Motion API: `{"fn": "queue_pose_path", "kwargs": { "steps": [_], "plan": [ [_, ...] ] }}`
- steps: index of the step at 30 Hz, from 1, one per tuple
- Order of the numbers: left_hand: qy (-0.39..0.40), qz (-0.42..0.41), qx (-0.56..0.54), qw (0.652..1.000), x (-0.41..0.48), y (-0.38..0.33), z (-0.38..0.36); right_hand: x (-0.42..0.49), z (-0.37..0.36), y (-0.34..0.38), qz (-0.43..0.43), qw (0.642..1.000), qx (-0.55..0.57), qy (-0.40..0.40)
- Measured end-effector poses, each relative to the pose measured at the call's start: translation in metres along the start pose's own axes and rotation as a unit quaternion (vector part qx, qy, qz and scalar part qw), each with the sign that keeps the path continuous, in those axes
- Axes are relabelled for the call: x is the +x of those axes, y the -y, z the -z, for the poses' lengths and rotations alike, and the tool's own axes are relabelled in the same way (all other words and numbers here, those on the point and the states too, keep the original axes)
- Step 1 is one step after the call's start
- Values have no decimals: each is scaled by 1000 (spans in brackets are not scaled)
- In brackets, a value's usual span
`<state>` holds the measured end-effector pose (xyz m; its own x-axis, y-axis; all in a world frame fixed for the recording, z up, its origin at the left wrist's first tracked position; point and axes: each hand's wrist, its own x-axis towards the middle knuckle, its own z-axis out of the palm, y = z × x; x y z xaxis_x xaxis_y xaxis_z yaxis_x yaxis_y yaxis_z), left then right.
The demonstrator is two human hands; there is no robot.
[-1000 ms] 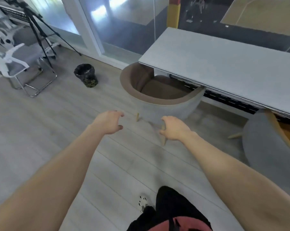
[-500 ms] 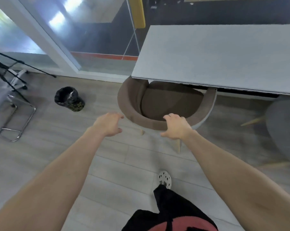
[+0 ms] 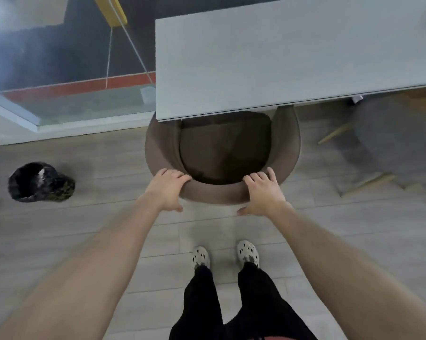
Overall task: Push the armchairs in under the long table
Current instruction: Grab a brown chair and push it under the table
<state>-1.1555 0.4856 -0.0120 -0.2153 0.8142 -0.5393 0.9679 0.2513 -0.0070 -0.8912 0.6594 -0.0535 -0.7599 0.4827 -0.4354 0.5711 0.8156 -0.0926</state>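
Note:
A brown round-backed armchair (image 3: pixel 221 148) stands with its front part under the left end of the long grey table (image 3: pixel 280 60). My left hand (image 3: pixel 166 188) grips the left side of the chair's curved backrest, fingers over the top edge. On the right side of the same backrest rests my right hand (image 3: pixel 264 192), fingers hooked over the rim and thumb behind. A second armchair (image 3: pixel 398 143), grey with wooden legs, sits to the right, partly under the table.
A black bin (image 3: pixel 41 182) stands on the wood floor at left. A glass wall with a white frame (image 3: pixel 59 126) runs behind the table's left end. My feet in white clogs (image 3: pixel 225 256) are just behind the chair.
I have stepped up to the brown armchair and both hands have come onto its backrest; before they hovered short of it. The chair now sits squarer to the table edge.

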Motion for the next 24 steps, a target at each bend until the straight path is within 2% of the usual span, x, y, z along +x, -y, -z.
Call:
{"fn": "queue_pose_path", "kwargs": {
  "steps": [6,13,24],
  "plan": [
    [-6,-54,14,998,29,13,-24,1,-6,7,-51,998,16,-39],
    [-43,-46,8,998,34,8,-37,-1,-5,2,-41,998,1,-53],
    [-55,-11,-6,998,-3,-83,-71,-64,-30,-47,-8,999,-13,-45]
  ]
}}
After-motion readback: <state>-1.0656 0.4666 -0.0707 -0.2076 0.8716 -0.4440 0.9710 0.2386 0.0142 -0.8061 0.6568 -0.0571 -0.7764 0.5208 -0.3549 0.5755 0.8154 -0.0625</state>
